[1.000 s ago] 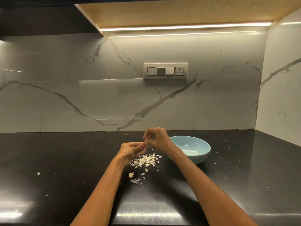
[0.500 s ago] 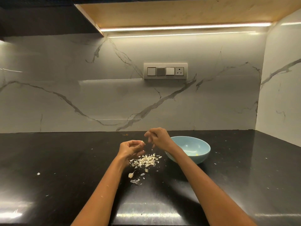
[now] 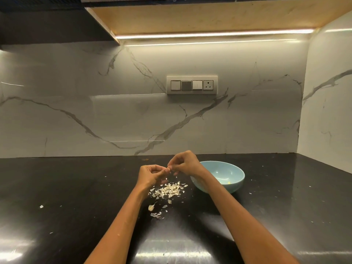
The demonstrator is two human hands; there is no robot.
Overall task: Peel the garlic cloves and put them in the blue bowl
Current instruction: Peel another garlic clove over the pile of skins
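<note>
Hands meet again above a black counter (image 3: 57, 187): half a second earlier a small gap showed between them, and now the fingertips of the left hand (image 3: 150, 175) and the right hand (image 3: 185, 163) touch, as they did a second ago. Both hands have their fingers curled inward, pinching at a garlic clove (image 3: 168, 170) held between them; only a pale sliver of it shows at the fingertips, too small and too hidden to tell whether skin remains on it. Forearms, bowl and scraps lie just as they did in the earlier frames. Directly beneath the fingers, a heap of peeled skins (image 3: 168, 189) spreads across the counter in dry, off-white, papery flakes, with a few stray flakes trailing nearer the camera. Among these, below the left wrist, lies a loose clove (image 3: 151, 207), cream-coloured with a thin pointed tail. Just to the right of the right hand, partly behind its wrist, stands the blue bowl (image 3: 236, 180), pale and glossy, upright on the counter, with a small yellowish bit at its bottom. Behind the fingers rises a white marble wall with grey veins, carrying a switch panel (image 3: 192, 85) under a lit strip.
</note>
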